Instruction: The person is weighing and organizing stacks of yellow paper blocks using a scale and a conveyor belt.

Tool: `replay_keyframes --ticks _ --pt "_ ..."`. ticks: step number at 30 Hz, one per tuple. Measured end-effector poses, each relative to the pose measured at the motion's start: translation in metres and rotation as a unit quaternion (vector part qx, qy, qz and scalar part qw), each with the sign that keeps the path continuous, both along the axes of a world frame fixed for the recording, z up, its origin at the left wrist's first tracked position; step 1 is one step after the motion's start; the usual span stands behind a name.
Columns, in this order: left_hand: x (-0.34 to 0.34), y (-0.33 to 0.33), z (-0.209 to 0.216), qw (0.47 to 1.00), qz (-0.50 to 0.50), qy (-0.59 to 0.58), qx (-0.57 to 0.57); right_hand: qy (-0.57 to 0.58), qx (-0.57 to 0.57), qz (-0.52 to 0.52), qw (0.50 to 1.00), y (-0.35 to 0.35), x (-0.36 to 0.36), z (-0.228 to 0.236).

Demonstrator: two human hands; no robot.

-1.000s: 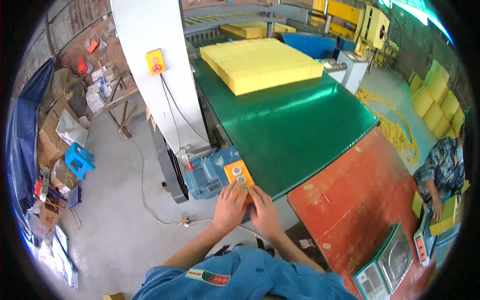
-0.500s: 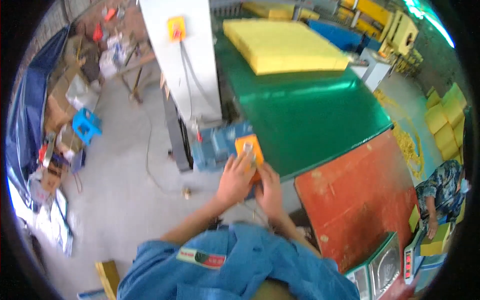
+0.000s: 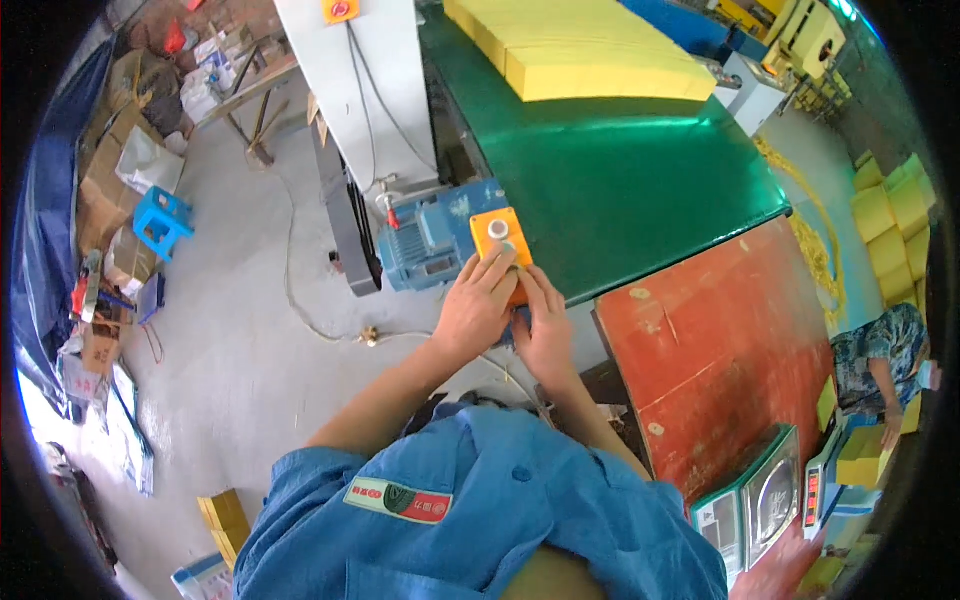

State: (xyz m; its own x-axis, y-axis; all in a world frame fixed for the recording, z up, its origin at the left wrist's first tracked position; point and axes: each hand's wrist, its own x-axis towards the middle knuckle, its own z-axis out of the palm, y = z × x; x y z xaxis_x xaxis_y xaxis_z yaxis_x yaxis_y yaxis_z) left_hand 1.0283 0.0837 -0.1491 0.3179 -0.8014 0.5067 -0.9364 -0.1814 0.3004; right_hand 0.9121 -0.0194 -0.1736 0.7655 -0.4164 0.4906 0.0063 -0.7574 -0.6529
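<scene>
Sitting by the blue motor (image 3: 430, 240), the orange button box (image 3: 484, 231) lies partly under the left hand (image 3: 474, 312), fingers loosely bent, the right hand (image 3: 544, 335) half-curled at its lower edge, grip unclear.

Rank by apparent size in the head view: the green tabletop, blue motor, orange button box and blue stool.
1. Green tabletop
2. Blue motor
3. Orange button box and blue stool: too alike to rank; box partly hidden.

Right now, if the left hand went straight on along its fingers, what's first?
The orange box; the left hand appears to touch it. Past that, probably the green table, though depth is unclear.
</scene>
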Motion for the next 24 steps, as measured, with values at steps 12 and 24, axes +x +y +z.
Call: replay_keyframes --ticks 12,24 --pt "-0.005 0.002 0.009 1.0 0.006 -0.028 -0.006 0.0 -0.007 -0.01 1.0 0.001 -0.003 -0.002" --pt "0.001 0.003 0.004 0.999 0.008 -0.035 0.001 -0.013 0.013 -0.01 1.0 0.003 -0.001 -0.002"
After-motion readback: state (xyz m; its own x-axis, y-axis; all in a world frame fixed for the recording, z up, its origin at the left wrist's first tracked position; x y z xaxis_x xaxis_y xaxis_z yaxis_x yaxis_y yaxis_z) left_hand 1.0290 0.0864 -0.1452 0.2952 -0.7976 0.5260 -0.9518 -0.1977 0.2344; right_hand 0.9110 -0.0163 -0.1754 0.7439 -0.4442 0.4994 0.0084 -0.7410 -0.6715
